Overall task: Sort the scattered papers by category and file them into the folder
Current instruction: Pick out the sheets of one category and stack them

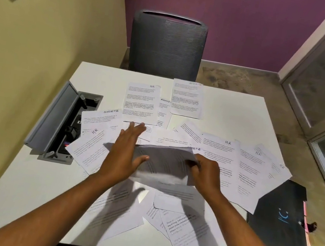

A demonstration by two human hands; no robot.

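- A white table (23, 180) is seen spread with scattered papers (220, 154), printed sheets headed by hand HR, SPORTS and ADMIN; they lie fanned and overlapping beyond, beside and below the fingers of both hands.
- A dark folder (277, 227) is laid shut at the table's near right corner, well apart from the right fingers, with pink tabs shown along its edge.
- A small stack (163, 164) of sheets is held just above the table between the hands; it is blurred, so its headings cannot be read.
- The right hand (205, 177) is curled round the stack's right edge, thumb and fingers gripping it.
- The left hand (126, 155) is held flat with fingers straight, pressed against the stack's left edge.
- Risk is judged here: categories may be mixed if the headings go unchecked, and sheets overhanging the near edge may be swept off by a forearm.
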